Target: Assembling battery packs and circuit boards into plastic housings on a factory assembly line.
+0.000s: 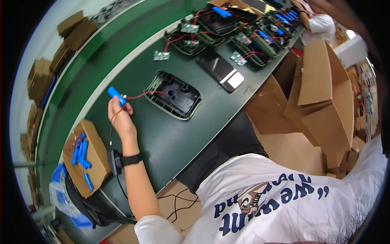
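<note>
My left hand is closed around a blue cylindrical battery, held above the green bench. A thin lead with a small white plug hangs down beside my wrist. Right of the hand lies an open dark plastic housing with a pale green rim, its hollow side up. From inside it a red wire runs to a small white connector beside my fingers; whether the connector touches the battery I cannot tell. My raised right arm shows as a dark blur at the upper right, with its hand out of view.
A cardboard box of blue batteries stands at the left, beside a black bag. A phone lies beyond the housing. Several housings with circuit boards fill the far end, near another person. Large cartons stand right.
</note>
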Motion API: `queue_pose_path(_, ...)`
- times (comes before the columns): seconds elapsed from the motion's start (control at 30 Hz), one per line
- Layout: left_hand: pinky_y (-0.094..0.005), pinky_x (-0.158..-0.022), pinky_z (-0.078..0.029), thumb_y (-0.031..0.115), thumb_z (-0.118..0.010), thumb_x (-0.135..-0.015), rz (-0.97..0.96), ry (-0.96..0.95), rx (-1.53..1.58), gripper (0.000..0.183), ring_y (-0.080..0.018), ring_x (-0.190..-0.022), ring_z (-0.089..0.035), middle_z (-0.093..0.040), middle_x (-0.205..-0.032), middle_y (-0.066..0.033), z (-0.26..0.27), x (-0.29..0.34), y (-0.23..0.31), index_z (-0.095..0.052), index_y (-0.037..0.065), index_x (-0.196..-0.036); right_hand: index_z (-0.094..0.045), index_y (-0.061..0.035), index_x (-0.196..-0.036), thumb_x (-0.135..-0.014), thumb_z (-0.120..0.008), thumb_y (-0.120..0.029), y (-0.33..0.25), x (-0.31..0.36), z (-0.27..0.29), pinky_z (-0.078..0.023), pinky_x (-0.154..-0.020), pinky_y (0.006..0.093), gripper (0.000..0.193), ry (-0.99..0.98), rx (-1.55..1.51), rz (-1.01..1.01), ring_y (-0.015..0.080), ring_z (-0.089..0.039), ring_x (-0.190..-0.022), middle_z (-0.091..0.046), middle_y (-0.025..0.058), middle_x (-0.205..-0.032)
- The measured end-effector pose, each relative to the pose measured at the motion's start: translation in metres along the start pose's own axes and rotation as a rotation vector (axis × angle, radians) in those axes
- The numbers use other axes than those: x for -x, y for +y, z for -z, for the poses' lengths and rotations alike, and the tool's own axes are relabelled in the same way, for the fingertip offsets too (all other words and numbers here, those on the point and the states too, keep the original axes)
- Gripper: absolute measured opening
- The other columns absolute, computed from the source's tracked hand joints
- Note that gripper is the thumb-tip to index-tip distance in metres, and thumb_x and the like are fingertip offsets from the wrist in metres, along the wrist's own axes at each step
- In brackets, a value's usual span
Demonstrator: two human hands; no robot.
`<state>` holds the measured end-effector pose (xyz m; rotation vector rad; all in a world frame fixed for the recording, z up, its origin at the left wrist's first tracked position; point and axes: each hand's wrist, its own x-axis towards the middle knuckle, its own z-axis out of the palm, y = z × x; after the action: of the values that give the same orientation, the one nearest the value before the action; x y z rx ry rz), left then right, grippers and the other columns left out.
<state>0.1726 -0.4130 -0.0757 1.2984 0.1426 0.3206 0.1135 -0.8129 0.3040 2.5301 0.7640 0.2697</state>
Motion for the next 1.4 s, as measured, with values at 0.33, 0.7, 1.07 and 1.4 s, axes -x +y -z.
queue_pose_path(0.33, -0.0226, -0.053, -0.040, 0.029, -0.054, -0.107, 0.031, 0.009, -0.098, 0.026, -0.0070, -0.062, -0.052, -0.057, -0.075, 0.0001, 0.002, 0.007, 0.002, -0.059, 0.007, -0.094, -0.065, -0.0031, -0.111, -0.095, -0.065, -0.030, -0.199, -0.152, -0.206, -0.053, -0.086, 0.0454, 0.031, 0.172, -0.742, 0.478, 0.0383, -0.065, -0.098, -0.066, 0.0166, -0.107)
queue_pose_path(0.7, -0.0212, -0.051, -0.040, 0.029, -0.064, -0.103, 0.071, 0.033, -0.200, 0.024, -0.0058, -0.060, -0.053, -0.057, -0.073, -0.0001, -0.003, 0.003, 0.006, -0.059, 0.006, -0.107, -0.071, -0.0028, -0.098, -0.091, -0.070, -0.016, -0.243, -0.176, -0.224, -0.053, -0.078, 0.0399, 0.015, 0.245, -1.291, 0.287, 0.0329, -0.065, -0.087, -0.065, 0.0134, -0.096)
queue_pose_path(1.07, -0.0222, -0.051, -0.040, 0.027, -0.064, -0.103, 0.065, 0.021, -0.180, 0.022, -0.0057, -0.062, -0.053, -0.056, -0.075, 0.0001, -0.006, 0.004, 0.005, -0.059, 0.006, -0.105, -0.070, -0.0069, -0.096, -0.095, -0.067, -0.017, -0.253, -0.168, -0.245, -0.040, -0.089, 0.0364, 0.011, 0.344, -1.196, 0.196, 0.0231, -0.061, -0.086, -0.065, 0.0048, -0.086)
queue_pose_path(1.4, -0.0195, -0.052, -0.037, 0.022, -0.061, -0.104, -0.051, 0.008, -0.176, 0.018, -0.0036, -0.062, -0.049, -0.057, -0.078, 0.0006, -0.007, 0.009, 0.005, -0.059, 0.005, -0.106, -0.074, -0.0044, -0.110, -0.095, -0.067, -0.013, -0.264, -0.158, -0.232, -0.048, -0.084, 0.0323, 0.019, 0.410, -1.489, 0.020, 0.0178, -0.068, -0.082, -0.075, 0.0073, -0.095)
